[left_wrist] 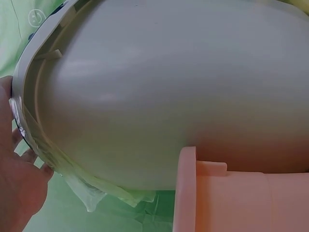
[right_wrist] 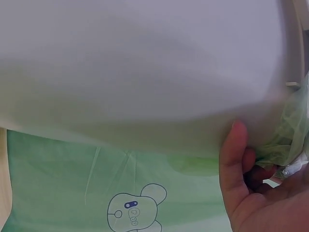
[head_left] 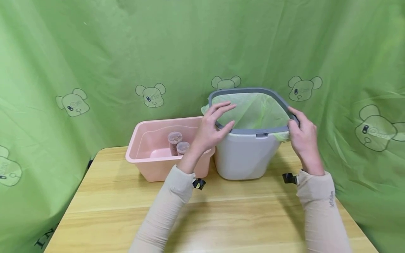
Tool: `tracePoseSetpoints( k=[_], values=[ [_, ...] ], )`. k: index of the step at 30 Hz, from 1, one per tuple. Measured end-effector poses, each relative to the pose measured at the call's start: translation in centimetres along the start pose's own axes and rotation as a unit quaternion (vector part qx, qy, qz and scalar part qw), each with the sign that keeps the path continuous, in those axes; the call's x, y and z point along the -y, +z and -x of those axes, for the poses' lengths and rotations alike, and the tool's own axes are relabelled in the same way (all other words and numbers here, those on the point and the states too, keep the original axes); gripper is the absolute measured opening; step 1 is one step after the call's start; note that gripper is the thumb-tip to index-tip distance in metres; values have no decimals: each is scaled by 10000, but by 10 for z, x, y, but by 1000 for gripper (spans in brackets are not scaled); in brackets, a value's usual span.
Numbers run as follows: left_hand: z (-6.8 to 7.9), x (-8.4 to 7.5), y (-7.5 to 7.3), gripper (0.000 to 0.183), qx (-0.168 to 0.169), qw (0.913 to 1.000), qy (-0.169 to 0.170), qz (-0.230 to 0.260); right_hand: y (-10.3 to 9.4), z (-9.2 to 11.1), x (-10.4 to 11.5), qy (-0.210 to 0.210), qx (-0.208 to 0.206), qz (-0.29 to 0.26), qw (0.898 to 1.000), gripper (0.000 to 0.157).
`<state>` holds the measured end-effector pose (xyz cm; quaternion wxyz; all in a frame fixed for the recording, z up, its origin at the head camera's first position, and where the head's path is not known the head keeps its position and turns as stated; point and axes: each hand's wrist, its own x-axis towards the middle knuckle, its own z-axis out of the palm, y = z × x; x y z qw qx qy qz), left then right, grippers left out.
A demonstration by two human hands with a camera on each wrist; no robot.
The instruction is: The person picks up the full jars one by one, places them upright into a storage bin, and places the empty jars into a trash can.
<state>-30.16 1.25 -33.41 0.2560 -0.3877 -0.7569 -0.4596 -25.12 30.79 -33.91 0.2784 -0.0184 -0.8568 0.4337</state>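
Observation:
A light grey trash can (head_left: 245,160) stands on the table, a pale green trash bag (head_left: 253,110) lining it. Its darker grey rim ring (head_left: 246,91) sits on top over the bag, and bag edges hang out below it at the left and right. My left hand (head_left: 211,128) is at the can's left side, thumb and fingers spread and fairly straight; the left wrist view shows its fingertips at the rim. At the right corner, my right hand (head_left: 303,137) grips the rim ring. Curled fingers (right_wrist: 235,145) of that hand show beside the bunched bag in the right wrist view.
Left of the can, close against it, is a pink bin (head_left: 153,170). Inside stand two clear lidded containers (head_left: 175,140). Both rest on a wooden table (head_left: 110,211). A green curtain (head_left: 120,52) with bear-head prints hangs behind and at the sides.

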Motion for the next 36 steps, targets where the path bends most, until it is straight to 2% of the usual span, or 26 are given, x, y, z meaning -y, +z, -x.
tracePoseSetpoints(
  k=[9, 23, 30, 34, 36],
  values=[
    [-2, 6, 1, 48, 71, 9999, 47, 111, 2, -1, -1, 129, 47, -99, 9999, 52],
    [-10, 16, -1, 45, 74, 9997, 53, -231, 13, -14, -1, 225, 38, -273, 9994, 51],
    [-7, 17, -10, 53, 538, 9984, -103, -165, 12, -15, -3, 211, -22, -187, 9996, 51],
    [5, 15, -27, 62, 925, 9949, -157, -365, 9, -10, -4, -27, -151, -150, 9998, 56],
    [14, 15, -39, 66, 1132, 9909, -108, -726, 8, -5, -6, -312, -382, 110, 9987, 58]
  ],
)
